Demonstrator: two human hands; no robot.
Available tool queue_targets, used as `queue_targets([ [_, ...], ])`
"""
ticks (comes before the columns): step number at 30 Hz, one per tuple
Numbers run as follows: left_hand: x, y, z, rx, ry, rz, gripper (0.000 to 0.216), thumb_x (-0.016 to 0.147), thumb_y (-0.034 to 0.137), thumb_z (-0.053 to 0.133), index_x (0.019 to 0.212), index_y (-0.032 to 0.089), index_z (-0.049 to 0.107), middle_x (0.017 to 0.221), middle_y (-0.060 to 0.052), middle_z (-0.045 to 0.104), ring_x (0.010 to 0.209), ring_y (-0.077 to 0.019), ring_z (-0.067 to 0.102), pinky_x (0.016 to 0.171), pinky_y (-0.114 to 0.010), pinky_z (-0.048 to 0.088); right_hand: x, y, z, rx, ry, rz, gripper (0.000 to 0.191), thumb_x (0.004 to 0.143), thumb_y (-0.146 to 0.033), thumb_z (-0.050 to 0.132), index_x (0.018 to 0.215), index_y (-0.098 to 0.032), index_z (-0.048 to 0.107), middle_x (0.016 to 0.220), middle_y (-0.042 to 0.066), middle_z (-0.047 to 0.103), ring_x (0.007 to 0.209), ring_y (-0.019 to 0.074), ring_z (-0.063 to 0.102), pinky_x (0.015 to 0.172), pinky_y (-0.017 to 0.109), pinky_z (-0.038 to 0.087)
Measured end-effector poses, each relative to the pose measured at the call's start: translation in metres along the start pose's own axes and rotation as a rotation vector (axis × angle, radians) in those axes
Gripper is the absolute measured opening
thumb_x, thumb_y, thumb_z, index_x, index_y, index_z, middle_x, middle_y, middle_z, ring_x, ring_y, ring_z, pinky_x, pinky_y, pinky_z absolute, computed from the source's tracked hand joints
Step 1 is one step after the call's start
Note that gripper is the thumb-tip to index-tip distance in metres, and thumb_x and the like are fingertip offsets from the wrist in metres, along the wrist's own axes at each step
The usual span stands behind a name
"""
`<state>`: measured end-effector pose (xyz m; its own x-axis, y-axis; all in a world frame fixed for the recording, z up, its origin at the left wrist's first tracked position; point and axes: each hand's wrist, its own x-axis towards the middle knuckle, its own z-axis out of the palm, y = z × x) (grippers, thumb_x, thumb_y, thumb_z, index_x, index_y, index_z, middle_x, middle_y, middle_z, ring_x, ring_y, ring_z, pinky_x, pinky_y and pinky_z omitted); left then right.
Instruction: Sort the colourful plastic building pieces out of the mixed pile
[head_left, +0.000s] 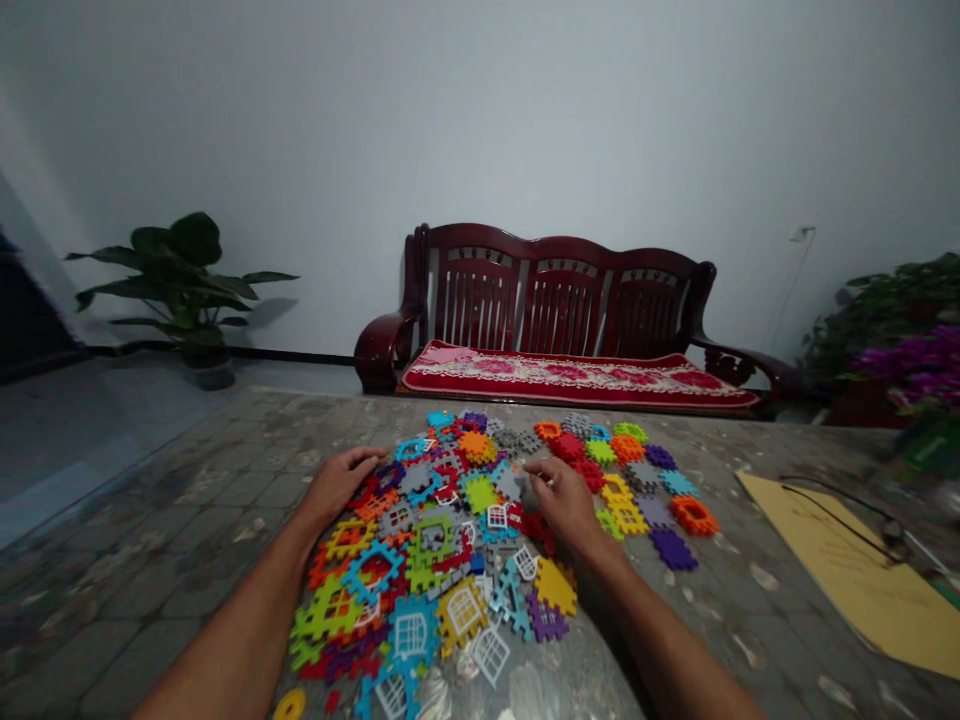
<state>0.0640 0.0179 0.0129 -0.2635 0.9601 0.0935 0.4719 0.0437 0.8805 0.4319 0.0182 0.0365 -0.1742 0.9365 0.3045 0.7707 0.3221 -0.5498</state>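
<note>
A large heap of interlocking plastic building pieces lies between my hands. My left hand point(341, 485) rests at the heap's left edge, fingers stretched towards dark red and purple pieces. My right hand point(562, 495) hovers over or touches the right side, thumb and index finger apart near a grey piece point(510, 483); nothing shows between them. Around them are a lime piece point(480, 494), an orange gear-shaped piece point(474, 446), white window frames point(411, 634), a yellow piece point(556, 586) and a blue frame piece point(373, 570).
Right of my right hand, a looser group includes a purple square point(673, 549) and an orange block point(694, 515). Farther right, glasses point(892, 535) lie on a yellow envelope point(847, 570). A wooden bench point(562, 290) stands behind the table; potted plants flank it.
</note>
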Motion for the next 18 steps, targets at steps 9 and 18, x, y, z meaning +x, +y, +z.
queue_targets([
  [9, 0.004, -0.006, 0.002, -0.027, -0.021, 0.003, 0.042, 0.065, 0.049, 0.063, 0.092, 0.02, 0.075, 0.095, -0.006, 0.078, 0.09, -0.0259, 0.07, 0.083, -0.034, 0.052, -0.018, -0.007, 0.025, -0.075, -0.001, 0.003, 0.04, 0.088, -0.027, 0.048, 0.127, -0.023, 0.058, 0.127, 0.007, 0.062, 0.118, 0.0231, 0.053, 0.102, 0.035, 0.039],
  [18, 0.005, -0.008, 0.001, 0.053, -0.015, -0.009, 0.04, 0.068, 0.048, 0.061, 0.093, 0.021, 0.076, 0.094, -0.005, 0.078, 0.085, -0.025, 0.071, 0.078, -0.032, 0.053, -0.018, -0.012, 0.029, -0.152, -0.028, 0.019, 0.041, 0.088, -0.028, 0.051, 0.129, -0.024, 0.055, 0.127, 0.007, 0.062, 0.118, 0.025, 0.053, 0.102, 0.036, 0.036],
])
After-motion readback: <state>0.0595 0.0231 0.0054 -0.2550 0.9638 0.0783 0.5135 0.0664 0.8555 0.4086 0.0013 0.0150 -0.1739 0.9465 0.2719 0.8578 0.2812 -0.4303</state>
